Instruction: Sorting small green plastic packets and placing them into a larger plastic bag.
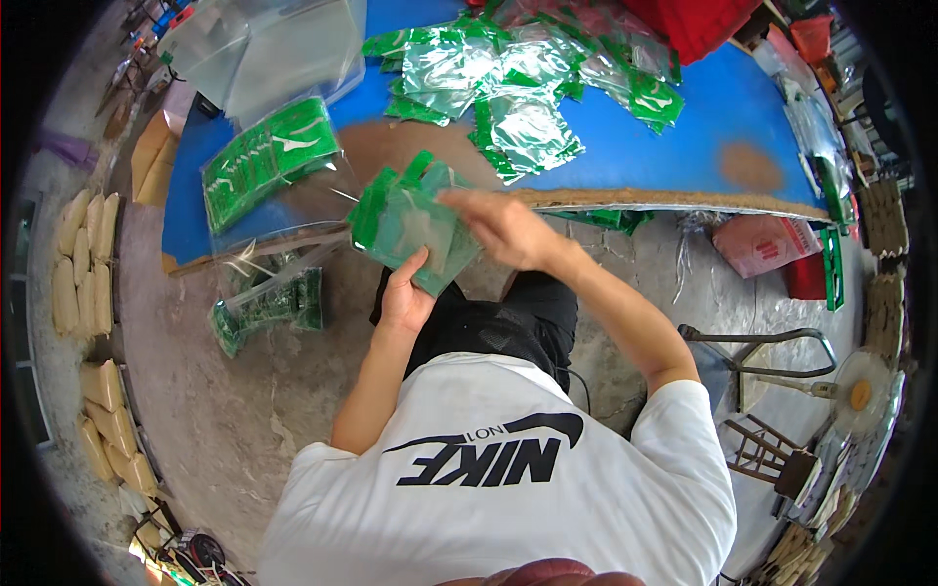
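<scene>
A small fanned stack of clear plastic bags with green top strips (415,227) is held over my lap, at the table's near edge. My left hand (405,301) grips the stack from below, thumb lying on top. Curled at the stack's right side is my right hand (503,227), its fingertips pinching the bags' edge. Left of them, a clear bag packed with green-and-clear pouches (274,151) lies at the table's corner. Beyond my hands, a loose heap of shiny clear bags with green strips (523,88) spreads over the blue tabletop (645,161).
Another filled bag of green pouches (269,303) is below the table's left edge. Large clear sheets (264,59) lie at far left, a red cloth or bag (694,24) at far right. Right of me are a metal-framed chair (762,352) and a fan (860,396). Sacks (88,264) line the left.
</scene>
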### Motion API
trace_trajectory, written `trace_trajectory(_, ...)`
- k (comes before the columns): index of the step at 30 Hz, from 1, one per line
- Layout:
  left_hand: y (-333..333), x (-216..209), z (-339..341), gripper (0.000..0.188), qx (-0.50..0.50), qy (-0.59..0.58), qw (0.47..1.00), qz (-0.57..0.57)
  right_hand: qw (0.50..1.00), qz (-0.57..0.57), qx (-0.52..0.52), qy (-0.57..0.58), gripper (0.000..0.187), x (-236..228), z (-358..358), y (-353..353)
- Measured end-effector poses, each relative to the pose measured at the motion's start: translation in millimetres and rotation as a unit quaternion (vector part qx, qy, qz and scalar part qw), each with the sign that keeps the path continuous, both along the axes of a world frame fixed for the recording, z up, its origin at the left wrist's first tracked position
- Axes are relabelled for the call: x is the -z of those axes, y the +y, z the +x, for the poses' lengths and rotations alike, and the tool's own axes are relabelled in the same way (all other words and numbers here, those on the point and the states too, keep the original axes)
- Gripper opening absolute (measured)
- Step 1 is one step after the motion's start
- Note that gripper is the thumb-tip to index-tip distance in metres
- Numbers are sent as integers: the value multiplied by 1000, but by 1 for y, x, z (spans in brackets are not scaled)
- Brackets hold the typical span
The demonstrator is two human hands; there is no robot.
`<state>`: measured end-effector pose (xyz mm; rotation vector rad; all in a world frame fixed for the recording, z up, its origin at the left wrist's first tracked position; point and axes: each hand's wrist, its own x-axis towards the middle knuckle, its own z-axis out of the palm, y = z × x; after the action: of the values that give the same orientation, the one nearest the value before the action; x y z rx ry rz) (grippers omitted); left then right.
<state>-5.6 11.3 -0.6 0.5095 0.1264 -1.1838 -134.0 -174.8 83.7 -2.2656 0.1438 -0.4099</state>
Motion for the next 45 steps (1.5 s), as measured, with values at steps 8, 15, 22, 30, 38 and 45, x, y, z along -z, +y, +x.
trace_trajectory(8, 11, 1, 0, 52, 35, -53, 998, -2, 907, -350, 189, 135, 84, 5, -1, -66)
trace_trajectory(15, 21, 7, 5, 52, 31, -30, 999, -23, 922, -370, 111, -36, 54, 16, 5, -1)
trace_trajectory(22, 17, 3, 7, 51, 24, -59, 998, 25, 966, -130, 221, -29, 40, 4, 11, -51)
trace_trajectory(30, 25, 1, -5, 54, 39, -33, 999, 3, 925, -320, 200, 53, 25, 11, 23, -45)
trace_trajectory(38, -6, -7, -12, 52, 0, -11, 1000, 27, 986, -39, 162, -7, 26, 1, 29, -32)
trace_trajectory(45, 5, -8, -10, 48, 5, -93, 995, 23, 945, -186, 247, 103, 63, 2, 27, -102)
